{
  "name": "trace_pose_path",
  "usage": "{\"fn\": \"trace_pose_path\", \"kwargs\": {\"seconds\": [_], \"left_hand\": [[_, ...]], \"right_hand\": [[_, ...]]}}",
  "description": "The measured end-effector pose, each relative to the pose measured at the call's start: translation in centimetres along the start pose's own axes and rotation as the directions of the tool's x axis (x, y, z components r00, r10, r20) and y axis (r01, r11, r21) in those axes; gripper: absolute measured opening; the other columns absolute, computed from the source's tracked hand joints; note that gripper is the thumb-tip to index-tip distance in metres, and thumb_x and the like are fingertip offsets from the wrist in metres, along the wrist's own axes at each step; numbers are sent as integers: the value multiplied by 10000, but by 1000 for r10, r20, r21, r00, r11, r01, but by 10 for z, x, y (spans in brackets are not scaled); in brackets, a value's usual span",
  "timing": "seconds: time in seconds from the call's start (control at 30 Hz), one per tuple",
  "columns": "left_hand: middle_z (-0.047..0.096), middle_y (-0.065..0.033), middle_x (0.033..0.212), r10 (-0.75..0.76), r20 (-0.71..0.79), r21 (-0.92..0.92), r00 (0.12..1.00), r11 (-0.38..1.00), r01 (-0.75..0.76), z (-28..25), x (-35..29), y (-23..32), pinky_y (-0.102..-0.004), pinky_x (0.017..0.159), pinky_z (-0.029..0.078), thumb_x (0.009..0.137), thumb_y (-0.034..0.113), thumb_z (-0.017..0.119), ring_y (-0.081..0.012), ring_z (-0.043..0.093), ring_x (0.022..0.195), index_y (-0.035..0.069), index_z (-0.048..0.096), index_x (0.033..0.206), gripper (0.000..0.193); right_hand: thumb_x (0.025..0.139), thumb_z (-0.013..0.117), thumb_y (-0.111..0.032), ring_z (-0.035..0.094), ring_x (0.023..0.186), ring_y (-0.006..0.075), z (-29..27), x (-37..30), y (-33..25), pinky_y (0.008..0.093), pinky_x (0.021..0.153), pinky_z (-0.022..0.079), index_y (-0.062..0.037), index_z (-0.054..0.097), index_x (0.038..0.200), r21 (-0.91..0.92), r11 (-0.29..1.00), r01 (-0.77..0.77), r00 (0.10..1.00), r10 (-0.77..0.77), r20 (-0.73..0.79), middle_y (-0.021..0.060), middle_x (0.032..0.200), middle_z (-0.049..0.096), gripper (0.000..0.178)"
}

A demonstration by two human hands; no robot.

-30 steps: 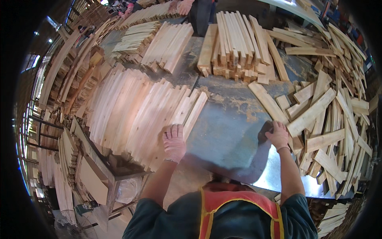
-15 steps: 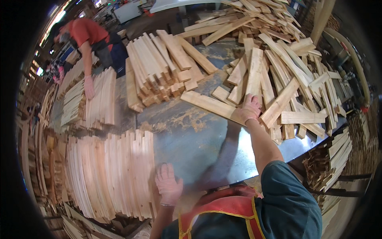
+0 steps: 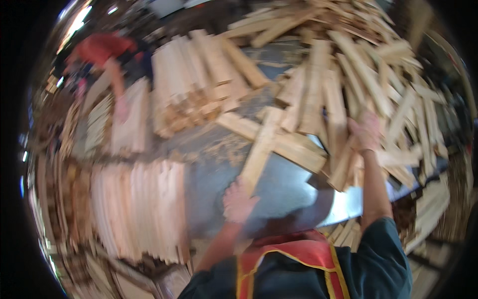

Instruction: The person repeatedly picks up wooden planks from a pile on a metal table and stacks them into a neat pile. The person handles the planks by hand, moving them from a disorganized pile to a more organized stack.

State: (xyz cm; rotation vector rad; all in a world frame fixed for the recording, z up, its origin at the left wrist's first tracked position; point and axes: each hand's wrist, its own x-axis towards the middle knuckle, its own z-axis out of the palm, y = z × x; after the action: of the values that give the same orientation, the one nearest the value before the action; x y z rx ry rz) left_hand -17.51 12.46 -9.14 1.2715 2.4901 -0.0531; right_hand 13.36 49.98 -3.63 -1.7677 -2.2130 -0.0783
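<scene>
My left hand (image 3: pixel 239 202), in a pale glove, is at the near end of a wooden board (image 3: pixel 264 144) and appears to grip it. That board slants away from me across another board (image 3: pixel 294 152) lying on the metal tabletop. My right hand (image 3: pixel 366 132), gloved too, rests on the loose boards at the right, over a short board (image 3: pixel 343 169) that points toward me. Motion smears its fingers, so whether they close on a board cannot be made out.
A row of upright-edged strips (image 3: pixel 139 209) stands at the left. Stacked boards (image 3: pixel 184 79) sit farther back, and a jumbled board heap (image 3: pixel 398 99) covers the right. Across the table at far left, a person in a red shirt (image 3: pixel 107 50) reaches toward stacked strips (image 3: pixel 130 119).
My left hand has moved right and forward from the strip row to a board now slanting across the middle. My right hand has shifted right, deeper over the heap.
</scene>
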Motion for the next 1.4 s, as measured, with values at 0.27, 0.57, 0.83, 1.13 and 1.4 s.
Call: {"fn": "trace_pose_path", "kwargs": {"seconds": [0.27,0.57,0.83,1.13,1.4], "left_hand": [[520,-164,1539,-101,265,-293,959,939,180,-47,-22,-32,-480,1116,490,921,247,628,-386,587,1342,133,295,1649,808],[514,-129,1557,-217,-393,164,893,940,301,9,-152,-235,-553,1208,329,891,215,618,-337,439,1478,97,488,1542,674],[361,-206,1695,-119,194,-93,974,986,139,-28,-111,-182,-454,1205,399,945,617,637,-353,419,1522,106,367,1648,910],[461,-97,1617,-133,-134,195,982,968,158,15,-101,-177,-518,1264,245,972,394,590,-346,339,1548,114,548,1490,591],[362,-93,1695,-203,-339,393,918,856,335,10,-89,-217,-486,1298,176,946,534,612,-330,261,1591,136,346,1658,857]], "right_hand": [[910,685,-175,596,1233,302,32,-61,20,417,1054,458,38,412,1582,872,391,-295,950,218,223,191,1467,584,756],[825,591,-17,650,1003,274,45,-216,-149,409,924,567,-47,535,1436,802,-209,-559,821,-6,571,106,1134,645,615],[942,680,-206,576,895,206,37,-330,-323,390,763,516,-89,442,1432,697,162,-699,688,-112,717,96,1052,581,557],[954,737,-394,554,1418,313,-3,-304,-296,363,1165,447,-36,430,1596,717,519,-465,552,-463,693,195,1542,566,797],[837,792,-429,578,1293,392,13,-106,-74,468,1076,499,-30,518,1436,355,931,-83,992,42,122,214,1334,616,770]]}}
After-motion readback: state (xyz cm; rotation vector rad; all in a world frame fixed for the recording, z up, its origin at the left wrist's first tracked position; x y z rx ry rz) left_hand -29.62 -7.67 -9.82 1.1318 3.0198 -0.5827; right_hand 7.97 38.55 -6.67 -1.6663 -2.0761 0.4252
